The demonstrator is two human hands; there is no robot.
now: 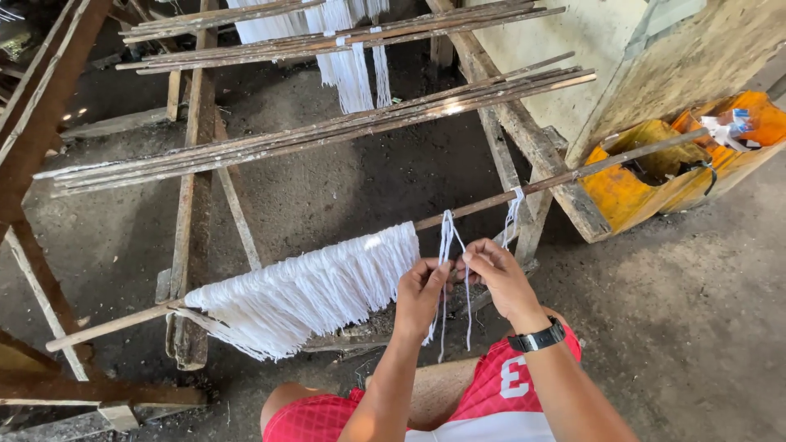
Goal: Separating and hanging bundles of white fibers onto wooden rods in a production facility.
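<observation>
My left hand (419,296) and my right hand (494,273) are both pinched on a thin bundle of white strings (447,237) looped over a long wooden stick (483,200). The loose ends of the strings hang down between my wrists. Left of my hands, a wide fringe of white strings (307,290) hangs from the same stick. Another small white string loop (513,214) sits on the stick just right of my hands. A black watch (536,337) is on my right wrist.
Bundles of thin sticks (327,131) lie across a wooden frame above, with more white strings (348,57) hanging at the back. An orange plastic container (626,192) stands at the right by a wall. The floor is dark dirt. My red shorts show at the bottom.
</observation>
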